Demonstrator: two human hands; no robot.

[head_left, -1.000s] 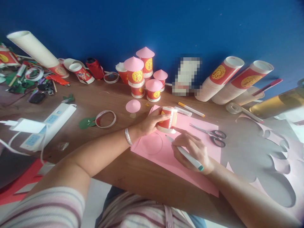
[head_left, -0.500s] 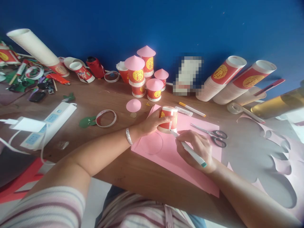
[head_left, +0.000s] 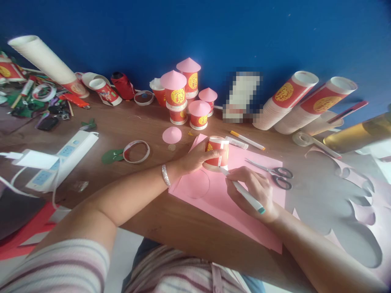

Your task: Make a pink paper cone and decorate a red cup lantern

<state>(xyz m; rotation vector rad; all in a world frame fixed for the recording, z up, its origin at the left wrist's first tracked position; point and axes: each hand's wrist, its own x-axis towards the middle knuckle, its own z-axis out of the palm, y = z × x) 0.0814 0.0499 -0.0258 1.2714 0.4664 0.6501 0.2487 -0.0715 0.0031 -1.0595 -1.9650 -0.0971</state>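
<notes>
Paper cup point(head_left: 216, 152) stands mouth-down on the pink sheet point(head_left: 220, 199), pinned by the left hand point(head_left: 195, 158) closed around it, so the pen point(head_left: 244, 194) gripped in the right hand point(head_left: 253, 191) can follow its rim.

A deep blue wall point(head_left: 214, 28) stands behind the brown wooden tabletop point(head_left: 143, 130), which is lit by soft, even light and meets the wall at its far edge.

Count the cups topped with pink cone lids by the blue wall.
4: a tall stack at the back, one in front-left, a short one right, one nearest. Others may be hidden behind.
</notes>
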